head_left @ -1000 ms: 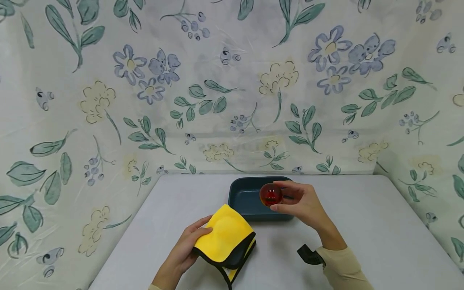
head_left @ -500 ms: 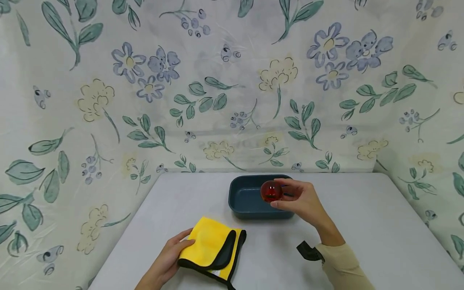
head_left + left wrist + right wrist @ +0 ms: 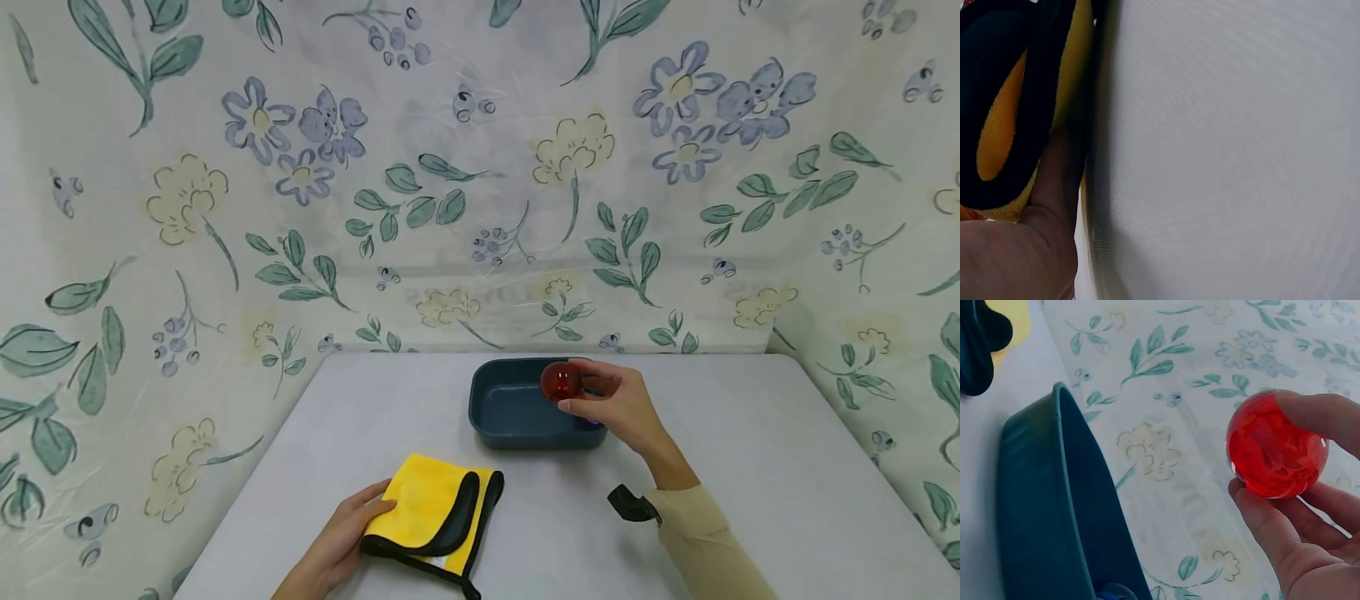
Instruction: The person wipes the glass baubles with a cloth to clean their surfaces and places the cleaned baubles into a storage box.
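Observation:
My right hand [image 3: 611,404] pinches a clear red ball [image 3: 1277,445] between thumb and fingertips, held up over the right part of a dark teal rectangular tray [image 3: 510,438]. In the right wrist view a small part of a bluish round thing [image 3: 1116,592] shows inside the tray; the rest lies outside the frame. At the front left, my left hand [image 3: 347,529] grips the left side of a folded yellow cloth [image 3: 423,504] with black edging and a dark underside. The left wrist view shows the cloth's folded edge [image 3: 997,194] close to the thumb.
The tray stands near the back of a white table [image 3: 375,408]. A floral-printed curtain [image 3: 480,183] hangs behind the table and along its sides. A black strap [image 3: 632,504] sits at my right cuff.
My left hand has moved down and left with the cloth, which now lies flatter and lower. The red ball stays over the tray in my right hand. The head view has shifted slightly.

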Motion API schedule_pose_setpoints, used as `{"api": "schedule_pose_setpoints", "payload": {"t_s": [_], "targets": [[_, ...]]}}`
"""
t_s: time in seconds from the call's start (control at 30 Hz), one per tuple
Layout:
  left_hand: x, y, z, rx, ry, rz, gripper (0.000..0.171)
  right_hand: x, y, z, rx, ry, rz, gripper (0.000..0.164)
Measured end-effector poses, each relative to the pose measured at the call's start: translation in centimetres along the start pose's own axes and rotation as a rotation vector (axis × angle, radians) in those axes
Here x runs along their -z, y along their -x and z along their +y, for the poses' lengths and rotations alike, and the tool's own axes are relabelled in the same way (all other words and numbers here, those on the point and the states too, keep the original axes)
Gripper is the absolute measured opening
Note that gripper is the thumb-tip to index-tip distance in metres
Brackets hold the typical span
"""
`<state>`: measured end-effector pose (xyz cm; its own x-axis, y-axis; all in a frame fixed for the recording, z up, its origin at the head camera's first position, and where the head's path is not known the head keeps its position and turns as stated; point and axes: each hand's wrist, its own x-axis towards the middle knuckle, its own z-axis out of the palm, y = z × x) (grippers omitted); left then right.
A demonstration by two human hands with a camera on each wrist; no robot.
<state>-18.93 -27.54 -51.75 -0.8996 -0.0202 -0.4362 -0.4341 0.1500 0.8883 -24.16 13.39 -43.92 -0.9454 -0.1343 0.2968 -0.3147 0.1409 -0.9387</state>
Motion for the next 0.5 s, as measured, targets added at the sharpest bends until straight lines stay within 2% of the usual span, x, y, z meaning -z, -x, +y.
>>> {"api": "schedule_pose_setpoints", "payload": {"t_s": [0.2, 0.5], "targets": [[0.1, -0.2, 0.0, 0.011, -0.027, -0.009, 0.067, -0.3, -1.1, 0.6, -0.015, -0.01, -0.006, 0.06], [-0.5, -0.1, 0.2, 0.011, -0.027, 0.004, 0.066, -0.4, -2.7, 1.6, -0.024, -0.001, -0.011, 0.061]]}}
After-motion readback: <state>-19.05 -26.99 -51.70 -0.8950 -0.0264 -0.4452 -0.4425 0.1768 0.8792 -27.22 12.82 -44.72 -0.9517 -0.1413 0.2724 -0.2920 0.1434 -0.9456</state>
